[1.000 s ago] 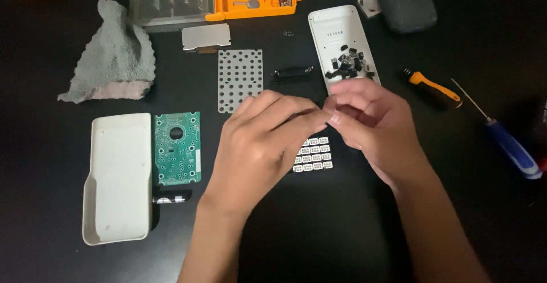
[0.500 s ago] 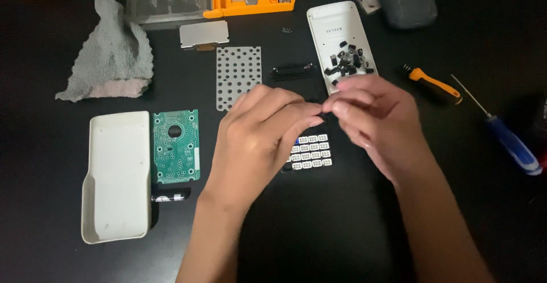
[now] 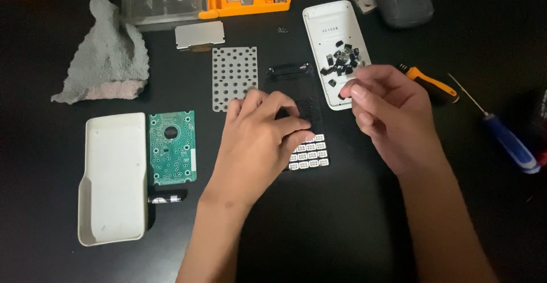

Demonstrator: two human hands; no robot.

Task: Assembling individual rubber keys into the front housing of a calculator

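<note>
Dark surface (image 3: 353, 226) carries parts of a taken-apart calculator. We note dark keypad frame (image 3: 305, 117) at centre, long axis running near–far, white keys (image 3: 310, 152) seated at its near end. Left hand (image 3: 259, 140) lies flat on frame, fingers curled down, pressing, holding nothing. White shell (image 3: 327, 38) with loose black keys (image 3: 342, 63) sits far-right of frame. Right hand (image 3: 387, 112) hovers beside shell, nearer the keys; thumb and forefinger pinched, whether on a key we cannot tell.
</note>
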